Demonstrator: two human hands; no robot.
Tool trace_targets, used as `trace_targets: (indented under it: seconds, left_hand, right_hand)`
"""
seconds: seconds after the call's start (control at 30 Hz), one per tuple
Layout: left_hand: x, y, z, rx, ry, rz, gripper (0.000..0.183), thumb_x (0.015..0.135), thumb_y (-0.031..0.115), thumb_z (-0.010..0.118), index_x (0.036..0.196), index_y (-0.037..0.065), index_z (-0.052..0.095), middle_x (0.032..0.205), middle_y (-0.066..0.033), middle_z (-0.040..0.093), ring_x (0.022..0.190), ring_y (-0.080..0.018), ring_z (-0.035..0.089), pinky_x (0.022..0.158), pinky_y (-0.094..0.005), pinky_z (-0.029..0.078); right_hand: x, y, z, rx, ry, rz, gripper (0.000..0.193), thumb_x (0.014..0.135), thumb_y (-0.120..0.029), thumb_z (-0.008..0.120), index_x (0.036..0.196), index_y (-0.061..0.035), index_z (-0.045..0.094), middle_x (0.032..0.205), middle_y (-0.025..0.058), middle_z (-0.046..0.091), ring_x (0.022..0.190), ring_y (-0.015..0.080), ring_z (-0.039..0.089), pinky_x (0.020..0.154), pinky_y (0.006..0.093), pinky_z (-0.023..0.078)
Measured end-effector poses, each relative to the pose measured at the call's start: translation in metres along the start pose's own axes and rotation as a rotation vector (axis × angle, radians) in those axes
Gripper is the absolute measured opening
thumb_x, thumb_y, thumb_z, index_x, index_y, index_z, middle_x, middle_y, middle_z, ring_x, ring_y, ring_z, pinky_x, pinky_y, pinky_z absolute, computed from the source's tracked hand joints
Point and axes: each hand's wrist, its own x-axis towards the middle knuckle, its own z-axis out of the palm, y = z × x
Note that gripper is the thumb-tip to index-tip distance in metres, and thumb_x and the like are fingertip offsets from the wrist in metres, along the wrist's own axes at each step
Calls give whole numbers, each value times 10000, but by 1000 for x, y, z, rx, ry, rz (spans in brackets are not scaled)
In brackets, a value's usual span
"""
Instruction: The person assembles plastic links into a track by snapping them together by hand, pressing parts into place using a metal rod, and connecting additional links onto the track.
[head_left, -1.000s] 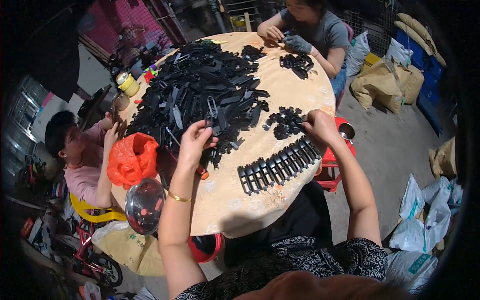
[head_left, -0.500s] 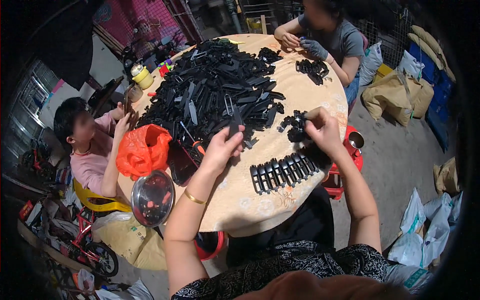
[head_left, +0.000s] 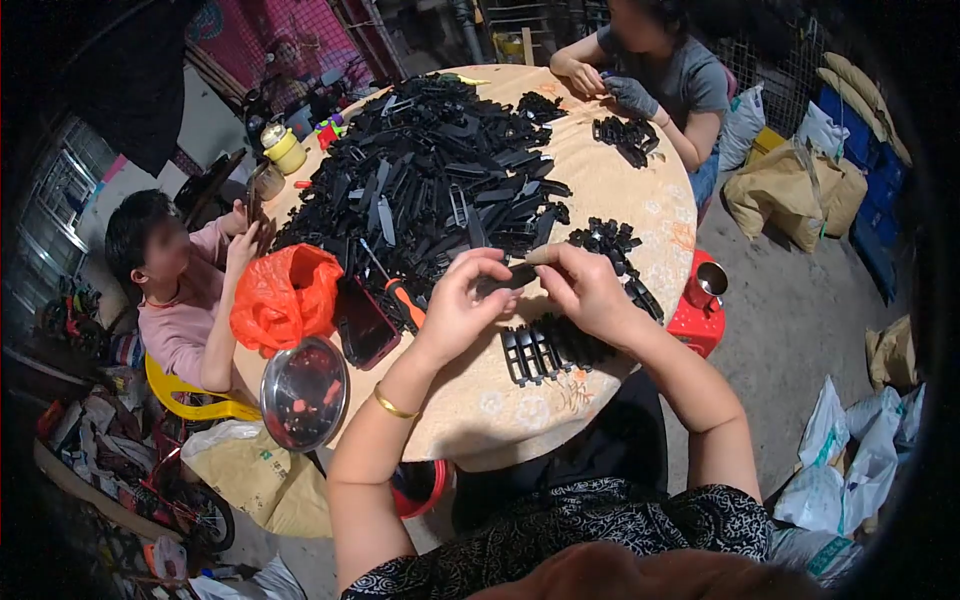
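My left hand [head_left: 468,305] and my right hand [head_left: 588,293] meet above the near part of the round table [head_left: 470,430]. Between their fingertips they hold a dark, narrow plastic piece [head_left: 520,274], partly covered by the fingers. Below my hands lies a row of black slotted plastic parts [head_left: 530,352], set side by side. A small heap of little black parts [head_left: 605,238] rests just beyond my right hand. Farther off, a large pile of long black plastic pieces [head_left: 430,180] spreads over the table.
Left of my left hand are an orange-handled screwdriver [head_left: 405,302], a dark phone [head_left: 368,325], a red plastic bag [head_left: 285,305] and a metal bowl [head_left: 305,395]. One person [head_left: 180,310] sits left, another [head_left: 690,90] far right. A red stool [head_left: 698,325] bears a metal cup [head_left: 708,283].
My right hand has moved left from the small heap to meet my left hand. Both now grip the dark plastic piece, which has tipped from upright to nearly level.
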Motion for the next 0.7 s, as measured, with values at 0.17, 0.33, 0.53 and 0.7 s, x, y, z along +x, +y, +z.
trace_targets:
  seconds: [0.17,0.33,0.53,0.7]
  left_hand:
    - [0,3,-5,-385,-74,-258,291,801,-48,571,1081,-31,495,1129,-113,500,989,-205,575,827,-272,501]
    - [3,10,-2,-324,-68,-345,404,822,14,581,1207,-30,467,907,-77,609,879,-161,614,751,-239,512]
    - [-1,12,-6,-67,-40,-305,320,807,59,625,1112,-15,567,805,-25,584,685,-89,558,631,-193,463]
    - [2,-11,-8,217,67,195,325,782,155,679,1054,-2,598,806,-6,570,690,-85,529,640,-204,444]
  right_hand:
    - [-2,-3,2,186,-64,181,146,839,-35,546,966,14,598,762,76,603,644,85,566,551,225,453]
    - [-2,2,6,291,-16,197,157,839,-43,545,975,9,604,752,61,611,620,87,562,552,226,459]
    - [-5,-6,12,503,-42,338,156,864,-66,531,985,13,589,737,47,609,594,79,559,545,217,465]
    - [-8,-7,24,767,-85,398,148,888,-82,508,984,14,568,747,30,585,579,62,542,541,190,461]
